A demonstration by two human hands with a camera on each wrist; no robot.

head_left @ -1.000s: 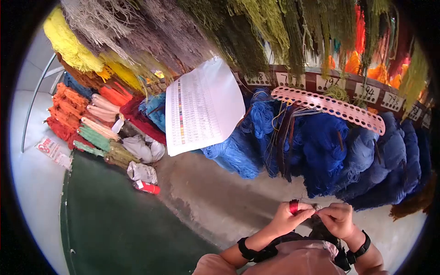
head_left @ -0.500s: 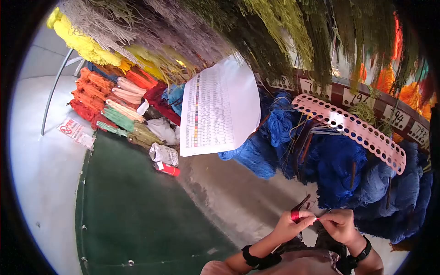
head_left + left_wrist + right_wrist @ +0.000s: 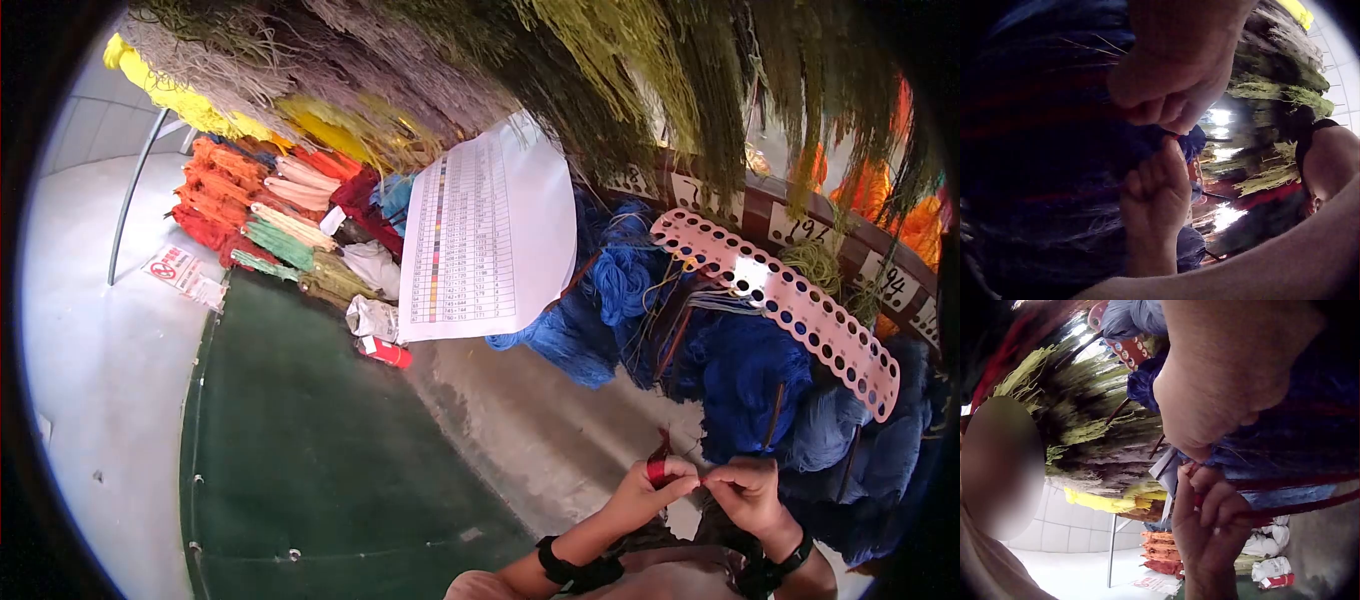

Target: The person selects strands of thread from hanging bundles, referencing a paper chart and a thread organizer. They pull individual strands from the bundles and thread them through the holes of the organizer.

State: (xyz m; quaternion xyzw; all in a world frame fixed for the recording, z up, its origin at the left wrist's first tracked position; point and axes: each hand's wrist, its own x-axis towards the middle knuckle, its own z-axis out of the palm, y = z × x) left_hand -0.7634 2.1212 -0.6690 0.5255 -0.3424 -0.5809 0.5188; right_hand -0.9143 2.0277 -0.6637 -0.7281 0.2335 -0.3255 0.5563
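Red thread (image 3: pixel 657 470) is wound round fingers of my left hand (image 3: pixel 648 495) in the head view, and that hand pinches a bit of it. Thumb and fingertips of my right hand (image 3: pixel 750 496) pinch the red thread too, tip to tip with the left. From the right wrist, long dark red strands (image 3: pixel 1310 509) trail away from the left hand (image 3: pixel 1207 519), below my large right hand (image 3: pixel 1222 381). In the left wrist view a small red spot (image 3: pixel 1176 135) shows between my left hand (image 3: pixel 1182 62) and right hand (image 3: pixel 1157 203). Fingertips hide the thread's end.
A printed chart (image 3: pixel 480 240) and pink punched strip (image 3: pixel 780 305) lie across blue skeins (image 3: pixel 750 385). Olive and grey yarn (image 3: pixel 620 70) hangs above. Folded skeins (image 3: pixel 215 185), white bags (image 3: pixel 372 318) and a red cylinder (image 3: pixel 384 351) are at left.
In the head view, the chart, strip and blue skeins have shifted right and the strip also down. Both hands keep pinching close together; red strands now hang differently above the left fingers.
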